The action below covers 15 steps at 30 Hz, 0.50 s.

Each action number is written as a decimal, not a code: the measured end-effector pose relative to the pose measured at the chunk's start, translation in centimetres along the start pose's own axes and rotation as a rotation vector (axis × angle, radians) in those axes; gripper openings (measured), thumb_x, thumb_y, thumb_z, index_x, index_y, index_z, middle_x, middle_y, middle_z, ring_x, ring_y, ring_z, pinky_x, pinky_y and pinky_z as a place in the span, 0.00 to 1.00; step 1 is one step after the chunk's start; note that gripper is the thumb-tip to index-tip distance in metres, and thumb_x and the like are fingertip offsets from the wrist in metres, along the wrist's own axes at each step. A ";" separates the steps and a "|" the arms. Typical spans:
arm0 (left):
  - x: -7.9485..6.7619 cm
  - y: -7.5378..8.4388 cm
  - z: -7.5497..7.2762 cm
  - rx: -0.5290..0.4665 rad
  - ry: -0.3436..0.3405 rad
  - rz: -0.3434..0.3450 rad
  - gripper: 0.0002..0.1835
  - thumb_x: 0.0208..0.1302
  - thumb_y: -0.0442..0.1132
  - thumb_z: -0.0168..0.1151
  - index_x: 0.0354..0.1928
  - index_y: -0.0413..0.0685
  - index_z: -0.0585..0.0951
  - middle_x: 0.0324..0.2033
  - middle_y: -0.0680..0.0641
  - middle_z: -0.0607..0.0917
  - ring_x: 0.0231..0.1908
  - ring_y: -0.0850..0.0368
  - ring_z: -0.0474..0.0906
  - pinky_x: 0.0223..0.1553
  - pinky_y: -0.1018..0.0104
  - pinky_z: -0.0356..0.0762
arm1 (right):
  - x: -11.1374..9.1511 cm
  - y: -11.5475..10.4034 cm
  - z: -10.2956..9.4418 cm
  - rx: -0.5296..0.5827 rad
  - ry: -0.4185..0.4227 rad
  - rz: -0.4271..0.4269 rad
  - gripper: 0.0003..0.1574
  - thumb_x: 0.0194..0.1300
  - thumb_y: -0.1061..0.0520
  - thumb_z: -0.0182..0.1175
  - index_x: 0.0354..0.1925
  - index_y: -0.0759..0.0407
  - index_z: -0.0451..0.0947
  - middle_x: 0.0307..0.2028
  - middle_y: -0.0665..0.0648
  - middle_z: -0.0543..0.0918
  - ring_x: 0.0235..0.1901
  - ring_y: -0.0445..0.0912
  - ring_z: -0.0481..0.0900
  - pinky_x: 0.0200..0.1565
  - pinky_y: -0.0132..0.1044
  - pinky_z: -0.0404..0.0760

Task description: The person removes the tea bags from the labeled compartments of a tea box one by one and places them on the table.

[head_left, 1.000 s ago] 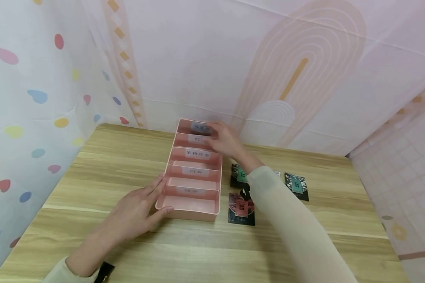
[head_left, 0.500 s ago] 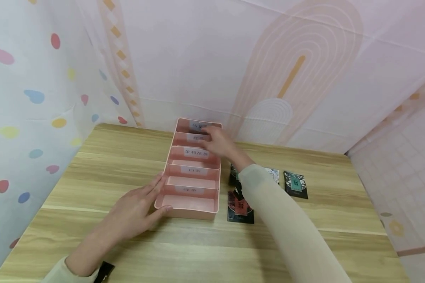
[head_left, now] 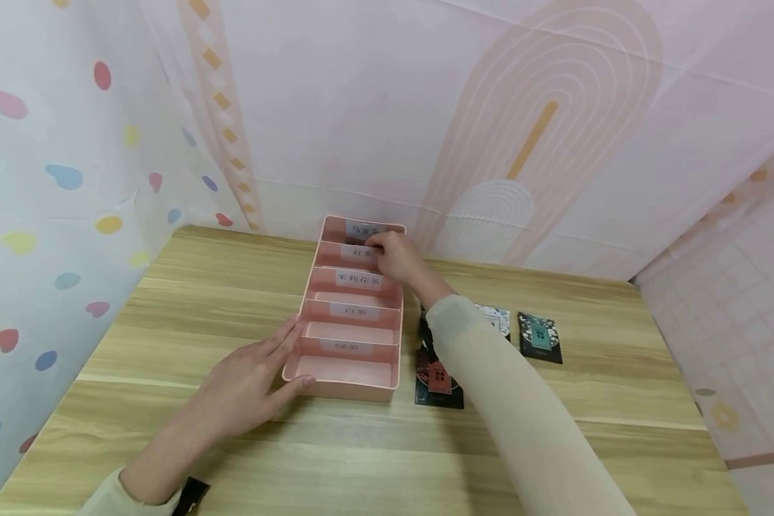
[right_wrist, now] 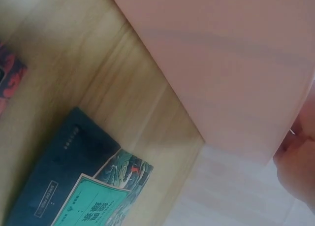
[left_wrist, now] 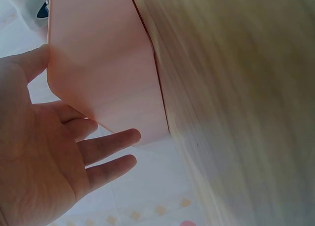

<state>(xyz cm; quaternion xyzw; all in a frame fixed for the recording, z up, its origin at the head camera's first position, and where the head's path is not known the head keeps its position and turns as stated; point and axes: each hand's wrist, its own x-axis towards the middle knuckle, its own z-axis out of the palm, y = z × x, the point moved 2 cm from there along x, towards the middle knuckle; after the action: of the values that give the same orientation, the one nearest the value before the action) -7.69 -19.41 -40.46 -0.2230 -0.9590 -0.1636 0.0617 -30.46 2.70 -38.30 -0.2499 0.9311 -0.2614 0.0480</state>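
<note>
A pink box [head_left: 353, 393] with several compartments in a row, each bearing a white label with Chinese writing, stands on the table. My left hand [head_left: 248, 383] rests against its near left corner, thumb at the front rim and fingers along the side. Those fingers look straight in the left wrist view, beside the pink wall [left_wrist: 98, 53]. My right hand [head_left: 401, 256] reaches over the right rim at the far end, fingers bent down into the farthest compartments. Something dark shows low in the farthest compartment by the fingertips. I cannot tell whether the fingers hold it.
Right of the box lie a red-and-black tea sachet [head_left: 438, 387], a white-patterned one [head_left: 499, 319] and a green-and-black one [head_left: 540, 337]. Another green-labelled sachet [right_wrist: 74, 177] is mostly hidden by the right sleeve in the head view. A fabric backdrop [head_left: 361, 107] rises behind the table.
My right hand has shifted slightly over the far compartments, and its fingers, more spread before, are now bent down into the box. The left hand has stayed at the box corner.
</note>
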 end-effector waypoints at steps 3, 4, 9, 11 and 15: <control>-0.1 0.0 0.0 0.003 0.000 -0.002 0.43 0.74 0.59 0.63 0.77 0.34 0.66 0.76 0.36 0.67 0.63 0.34 0.79 0.61 0.39 0.78 | 0.1 0.0 -0.1 0.008 0.014 -0.009 0.19 0.74 0.71 0.54 0.56 0.66 0.86 0.56 0.62 0.87 0.58 0.53 0.83 0.61 0.42 0.81; -0.1 0.0 0.0 0.003 -0.001 -0.003 0.43 0.74 0.59 0.63 0.77 0.34 0.66 0.76 0.36 0.67 0.63 0.34 0.79 0.61 0.39 0.78 | 0.1 0.0 -0.1 0.008 0.017 -0.013 0.20 0.73 0.71 0.54 0.56 0.65 0.87 0.56 0.62 0.87 0.57 0.53 0.84 0.60 0.42 0.82; -0.2 0.0 0.2 -0.002 -0.010 -0.006 0.44 0.74 0.59 0.62 0.78 0.36 0.65 0.76 0.37 0.67 0.64 0.35 0.78 0.62 0.39 0.78 | 0.1 0.0 -0.3 -0.005 0.028 -0.014 0.21 0.69 0.74 0.55 0.53 0.65 0.87 0.52 0.62 0.89 0.53 0.52 0.85 0.56 0.41 0.83; -0.1 0.0 0.2 -0.001 -0.007 -0.002 0.44 0.74 0.59 0.63 0.78 0.35 0.65 0.76 0.37 0.67 0.64 0.35 0.78 0.62 0.39 0.78 | 0.1 0.0 -0.4 -0.012 0.034 -0.008 0.21 0.67 0.75 0.55 0.53 0.65 0.87 0.51 0.61 0.89 0.52 0.52 0.85 0.56 0.40 0.83; 0.0 0.1 0.2 0.004 0.000 0.006 0.44 0.74 0.59 0.63 0.78 0.35 0.65 0.76 0.37 0.67 0.64 0.35 0.78 0.62 0.40 0.78 | 0.0 -0.1 -0.6 -0.022 0.057 0.014 0.21 0.66 0.76 0.56 0.51 0.65 0.87 0.49 0.61 0.89 0.51 0.52 0.84 0.56 0.41 0.82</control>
<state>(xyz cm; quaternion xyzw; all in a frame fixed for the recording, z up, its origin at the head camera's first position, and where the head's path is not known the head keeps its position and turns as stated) -7.66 -19.28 -40.66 -0.2258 -0.9587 -0.1614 0.0627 -30.53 2.92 -37.68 -0.2362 0.9366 -0.2579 0.0208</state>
